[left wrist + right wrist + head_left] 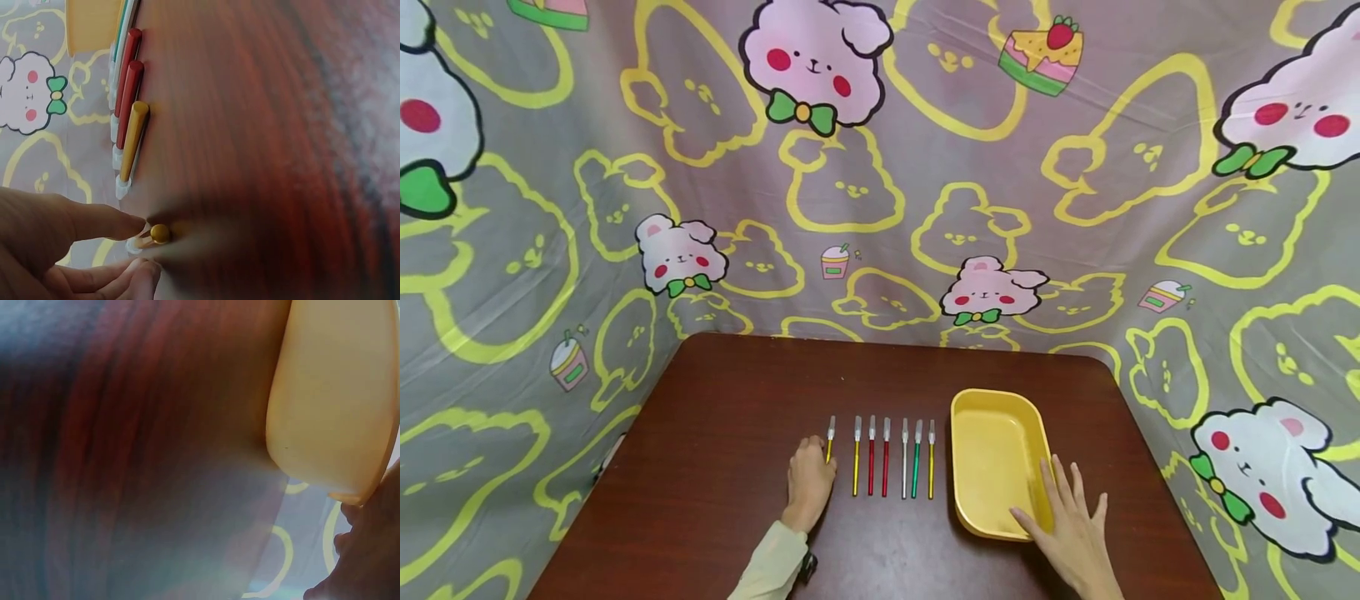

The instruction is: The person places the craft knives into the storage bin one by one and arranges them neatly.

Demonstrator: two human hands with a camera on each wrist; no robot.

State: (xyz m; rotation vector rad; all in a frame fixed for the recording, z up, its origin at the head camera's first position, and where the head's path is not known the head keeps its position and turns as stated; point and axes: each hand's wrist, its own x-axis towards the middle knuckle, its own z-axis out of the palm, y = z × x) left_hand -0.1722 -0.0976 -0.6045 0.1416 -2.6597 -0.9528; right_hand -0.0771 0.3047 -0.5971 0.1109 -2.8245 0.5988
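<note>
Hands at pen row and tray on dark brown wooden worktop (722,433).

Left hand (808,482) pinches the leftmost slim yellow plastic pen (830,442) between thumb and fingers, the pen at the row's left end, near six more capped pens (892,457). Right hand (1070,521), fingers straight and spread, rests on the near right rim of the shallow yellow plastic tray (992,454), gripping nothing.

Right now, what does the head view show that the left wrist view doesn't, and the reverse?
Only the head view shows the right hand resting open on the yellow tray's near rim, and the whole row of seven pens. Only the left wrist view shows the fingers pinching the leftmost yellow pen at its end. Both show the left hand at that pen, the neighbouring pens and the brown table.
</note>
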